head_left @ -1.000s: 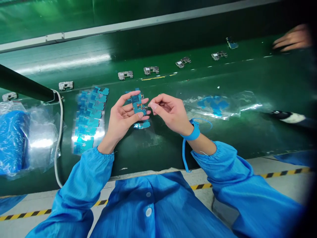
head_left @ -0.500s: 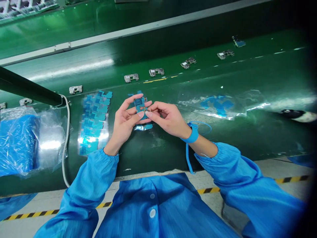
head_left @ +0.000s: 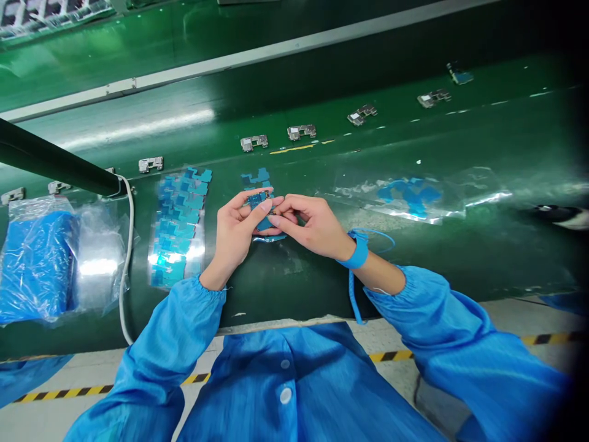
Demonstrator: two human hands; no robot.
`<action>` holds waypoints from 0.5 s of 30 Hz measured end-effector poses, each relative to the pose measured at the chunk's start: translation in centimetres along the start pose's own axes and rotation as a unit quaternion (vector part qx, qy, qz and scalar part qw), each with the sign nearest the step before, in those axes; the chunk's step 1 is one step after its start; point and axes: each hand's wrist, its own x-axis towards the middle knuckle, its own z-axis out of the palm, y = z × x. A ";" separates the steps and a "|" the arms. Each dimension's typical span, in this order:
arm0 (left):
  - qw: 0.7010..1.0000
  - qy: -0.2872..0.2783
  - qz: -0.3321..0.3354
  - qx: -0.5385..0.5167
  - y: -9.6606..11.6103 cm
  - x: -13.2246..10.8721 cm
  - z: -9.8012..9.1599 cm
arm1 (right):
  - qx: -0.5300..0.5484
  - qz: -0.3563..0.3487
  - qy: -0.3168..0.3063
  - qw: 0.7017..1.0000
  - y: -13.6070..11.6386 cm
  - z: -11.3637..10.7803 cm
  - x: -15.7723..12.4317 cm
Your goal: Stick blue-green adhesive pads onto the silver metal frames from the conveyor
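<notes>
We hold a small blue-green circuit board (head_left: 258,199) between our two hands, near the middle of the green counter (head_left: 414,258) and above its surface. Our left hand (head_left: 242,230) is half closed and has hold of the board from the left side, with the thumb lying across it. Our right hand (head_left: 308,224) is also half closed, and it touches the board from the right with the tips of the fingers. The hands cover a part of the board, so we cannot see all of it.

Just under the hands lies a clear film with blue-green pieces (head_left: 269,238). Just behind the hands, a few more blue-green pieces (head_left: 256,178) lie on the counter. To the left is a long clear bag of blue-green boards (head_left: 177,227), and to the right is a flat clear bag with blue pieces (head_left: 409,193). Near the left edge of the counter is a clear bag with blue content (head_left: 37,264), and a white cable (head_left: 126,258) runs beside it.

Along the far side of the counter stands a row of small metal shields (head_left: 301,131). On our right wrist is a blue wrist strap (head_left: 358,252) with a coiled blue cord (head_left: 352,301).
</notes>
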 end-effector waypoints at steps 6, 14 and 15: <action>1.000 0.021 -0.013 -0.010 -0.2 0.0 0.1 | -0.005 0.009 -0.012 1.000 0.0 0.1 0.1; 0.997 0.074 -0.009 -0.013 0.3 0.6 -0.3 | 0.018 0.076 -0.053 0.996 0.2 0.4 2.8; 0.995 0.094 0.003 -0.019 0.6 0.8 -0.5 | 0.016 0.085 -0.070 0.994 0.3 0.5 4.6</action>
